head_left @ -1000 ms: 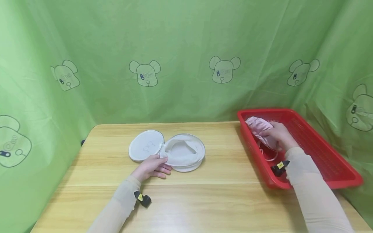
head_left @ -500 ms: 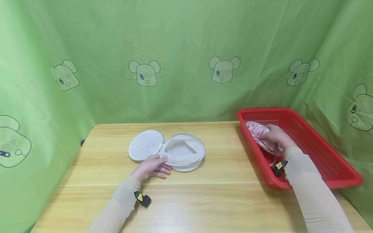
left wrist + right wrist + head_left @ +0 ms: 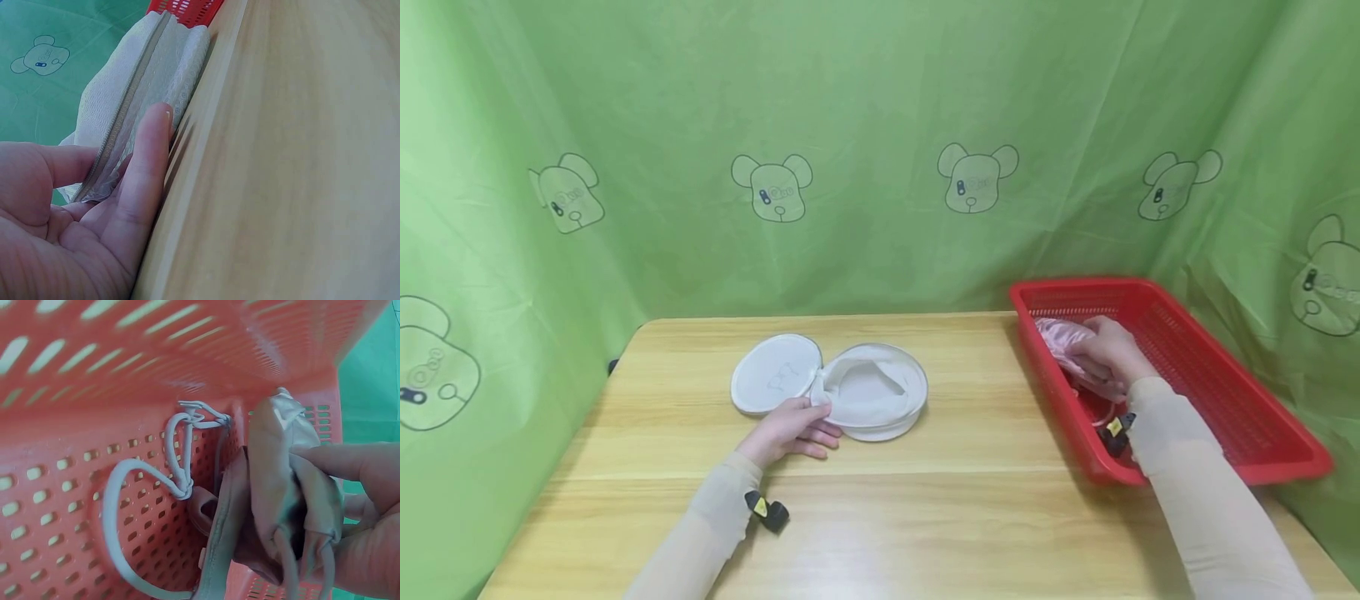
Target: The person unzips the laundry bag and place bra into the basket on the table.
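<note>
A white mesh laundry bag lies on the table with its round lid folded out to the left. My left hand pinches the near left part of its zipped rim between thumb and fingers; the left wrist view shows the zipper running away from the fingers. My right hand reaches into the red basket and grips a pink satin garment with thin straps. The garment is bunched near the basket's left wall, partly hidden behind the fingers. A pale strap loops loosely beside it.
The basket stands at the table's right side, with perforated walls and a raised rim. Pale wooden tabletop stretches between the bag and the basket. A green curtain with printed bear heads closes off the back and sides.
My right hand has lowered a little with the pink garment, which now lies deeper in the basket with its strap less visible. My left hand and the laundry bag have stayed put.
</note>
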`<state>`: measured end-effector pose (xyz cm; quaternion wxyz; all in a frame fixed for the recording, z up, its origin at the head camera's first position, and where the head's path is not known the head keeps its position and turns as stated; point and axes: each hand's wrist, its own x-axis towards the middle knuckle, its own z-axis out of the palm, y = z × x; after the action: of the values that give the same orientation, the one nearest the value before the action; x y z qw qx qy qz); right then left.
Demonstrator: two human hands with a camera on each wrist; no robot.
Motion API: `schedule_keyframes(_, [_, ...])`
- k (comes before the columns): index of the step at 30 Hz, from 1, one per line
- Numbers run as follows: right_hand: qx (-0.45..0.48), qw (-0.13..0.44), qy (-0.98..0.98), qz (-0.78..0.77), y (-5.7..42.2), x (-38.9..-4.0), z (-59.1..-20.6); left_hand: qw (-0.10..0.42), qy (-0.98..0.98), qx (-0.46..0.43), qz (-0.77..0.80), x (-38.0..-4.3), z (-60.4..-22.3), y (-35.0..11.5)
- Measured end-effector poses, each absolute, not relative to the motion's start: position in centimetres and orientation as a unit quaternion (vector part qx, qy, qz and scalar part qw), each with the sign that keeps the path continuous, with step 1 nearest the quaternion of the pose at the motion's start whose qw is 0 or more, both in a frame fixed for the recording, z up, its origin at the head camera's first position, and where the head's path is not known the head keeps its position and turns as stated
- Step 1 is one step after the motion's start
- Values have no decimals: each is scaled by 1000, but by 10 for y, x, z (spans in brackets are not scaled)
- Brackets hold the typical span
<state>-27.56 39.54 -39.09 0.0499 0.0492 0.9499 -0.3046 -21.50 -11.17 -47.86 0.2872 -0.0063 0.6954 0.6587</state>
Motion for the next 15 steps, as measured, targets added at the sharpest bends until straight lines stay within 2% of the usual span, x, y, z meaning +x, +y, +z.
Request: schedule_keyframes(15, [48, 43, 949, -310, 396, -277, -392, 286, 695, -1, 659, -215, -480, -112])
